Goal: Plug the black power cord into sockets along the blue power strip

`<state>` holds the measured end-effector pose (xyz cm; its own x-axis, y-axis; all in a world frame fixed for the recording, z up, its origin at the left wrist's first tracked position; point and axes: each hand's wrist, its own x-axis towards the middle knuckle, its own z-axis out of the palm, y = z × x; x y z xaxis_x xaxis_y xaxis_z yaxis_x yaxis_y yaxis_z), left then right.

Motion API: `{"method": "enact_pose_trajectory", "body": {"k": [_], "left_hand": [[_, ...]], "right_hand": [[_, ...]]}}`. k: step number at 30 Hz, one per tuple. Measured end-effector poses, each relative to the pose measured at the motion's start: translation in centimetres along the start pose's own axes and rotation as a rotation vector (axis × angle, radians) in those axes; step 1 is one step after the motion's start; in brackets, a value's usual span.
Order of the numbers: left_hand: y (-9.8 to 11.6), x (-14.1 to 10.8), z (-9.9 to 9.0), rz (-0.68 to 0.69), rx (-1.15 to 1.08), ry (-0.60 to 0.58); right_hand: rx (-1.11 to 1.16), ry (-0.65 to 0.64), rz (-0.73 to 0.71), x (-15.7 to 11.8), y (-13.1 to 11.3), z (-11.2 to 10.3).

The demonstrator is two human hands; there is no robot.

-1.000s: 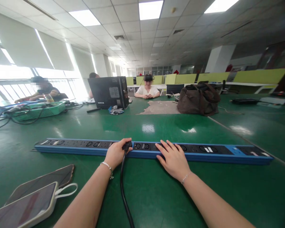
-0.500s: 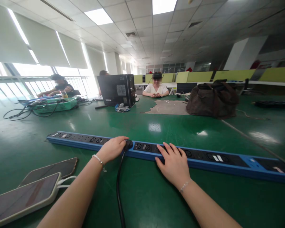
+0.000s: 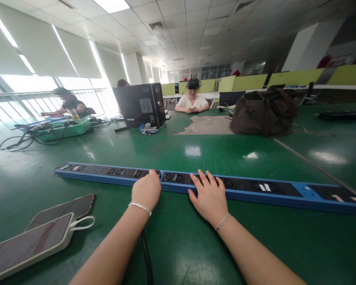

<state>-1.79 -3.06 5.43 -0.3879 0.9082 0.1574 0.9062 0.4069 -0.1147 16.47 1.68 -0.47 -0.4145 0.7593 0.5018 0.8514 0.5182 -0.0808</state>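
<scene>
A long blue power strip [image 3: 264, 202] with black sockets lies across the green table. My left hand [image 3: 146, 192] is closed around a black plug [image 3: 158, 173] at the strip's middle, and most of the plug is hidden behind the fingers. From under that hand a black cable [image 3: 146, 253] runs down toward the near edge of the view. My right hand [image 3: 210, 198] rests on the strip a little to the right, its fingers spread over the sockets.
Two phones [image 3: 32, 245] [image 3: 63, 209] lie at the near left. Farther back are a green basket [image 3: 68, 130] with cables, a black computer case [image 3: 139, 107], gloves [image 3: 148, 128] and a brown bag [image 3: 261, 114]. A person [image 3: 192, 101] sits opposite, another [image 3: 67, 103] at the left.
My left hand has turned and moved right over the plug, now covering most of it. My right hand stays spread on the strip. The view has shifted slightly.
</scene>
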Motion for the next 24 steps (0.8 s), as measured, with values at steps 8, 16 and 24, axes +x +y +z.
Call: {"method": "enact_pose_trajectory", "body": {"k": [8, 16, 24], "left_hand": [[1.4, 0.0, -0.7, -0.106, -0.024, -0.055], [0.6, -0.1, 1.2, -0.095, -0.074, 0.077], [-4.0, 0.4, -4.6, -0.382, -0.14, 0.231]], "right_hand": [[-0.015, 0.004, -0.004, 0.2, -0.2, 0.1], [0.007, 0.002, -0.001, 0.2, 0.1, 0.1], [0.01, 0.007, -0.013, 0.3, 0.1, -0.1]]}}
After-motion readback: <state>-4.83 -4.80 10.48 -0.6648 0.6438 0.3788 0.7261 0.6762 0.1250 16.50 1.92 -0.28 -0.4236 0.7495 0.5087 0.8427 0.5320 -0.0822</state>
